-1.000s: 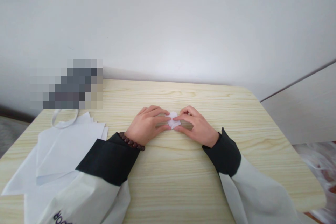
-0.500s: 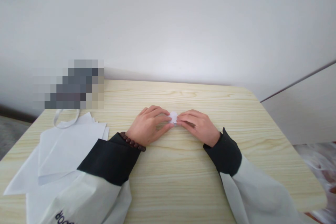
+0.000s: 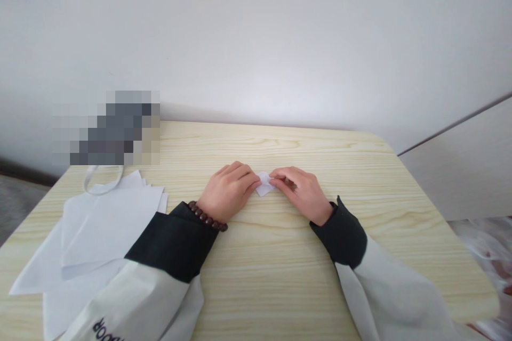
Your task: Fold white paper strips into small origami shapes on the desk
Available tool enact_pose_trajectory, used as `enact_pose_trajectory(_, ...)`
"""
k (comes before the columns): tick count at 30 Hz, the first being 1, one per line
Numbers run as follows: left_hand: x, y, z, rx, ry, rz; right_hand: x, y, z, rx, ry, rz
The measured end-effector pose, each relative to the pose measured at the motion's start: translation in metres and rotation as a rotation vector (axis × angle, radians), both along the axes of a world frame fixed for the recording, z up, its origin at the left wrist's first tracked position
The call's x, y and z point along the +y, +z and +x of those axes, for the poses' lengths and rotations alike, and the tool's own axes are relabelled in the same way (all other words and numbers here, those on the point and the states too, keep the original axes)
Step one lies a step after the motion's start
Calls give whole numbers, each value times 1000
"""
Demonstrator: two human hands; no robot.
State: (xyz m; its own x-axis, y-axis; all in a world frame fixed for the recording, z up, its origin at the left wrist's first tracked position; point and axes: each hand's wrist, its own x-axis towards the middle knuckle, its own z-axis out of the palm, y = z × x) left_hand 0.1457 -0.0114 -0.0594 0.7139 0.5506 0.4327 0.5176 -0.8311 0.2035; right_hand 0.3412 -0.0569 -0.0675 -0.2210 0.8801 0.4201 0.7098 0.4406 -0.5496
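Note:
A small piece of folded white paper [image 3: 264, 188] is held between my hands over the middle of the wooden table. On its left side, my left hand [image 3: 231, 187] pinches the edge with thumb and fingers closed together. Opposite, my right hand [image 3: 301, 191] grips the other side between thumb and fingertips. The fingertips of both hands cover the paper's side edges, so its full outline is partly hidden.
Several white paper sheets [image 3: 108, 224] lie overlapping at the table's left. A white loop [image 3: 104, 191] rests at their top edge, below a pixelated dark object [image 3: 116, 130]. The wooden table [image 3: 272, 287] meets a pale wall [image 3: 256, 42] at the back.
The fingers of my left hand have drawn in from a spread hold to a tighter pinch. More of the paper's lower part now shows between my hands.

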Motion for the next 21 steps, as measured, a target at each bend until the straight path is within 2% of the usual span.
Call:
enact_pose_trajectory(4,0,-1,2,34,31,38,-1,3,1,96,-23,-107)
enact_pose_trajectory(9,1,-4,1,39,54,49,-1,1,3,148,1,-139)
enact_pose_trajectory(12,2,-6,1,43,39,43,0,-1,4,103,1,-149)
enact_pose_trajectory(18,2,-8,1,-68,25,-13,1,5,0,11,69,-91)
enact_pose_trajectory(21,2,-6,1,-66,30,-70,0,7,-4,4,21,-115)
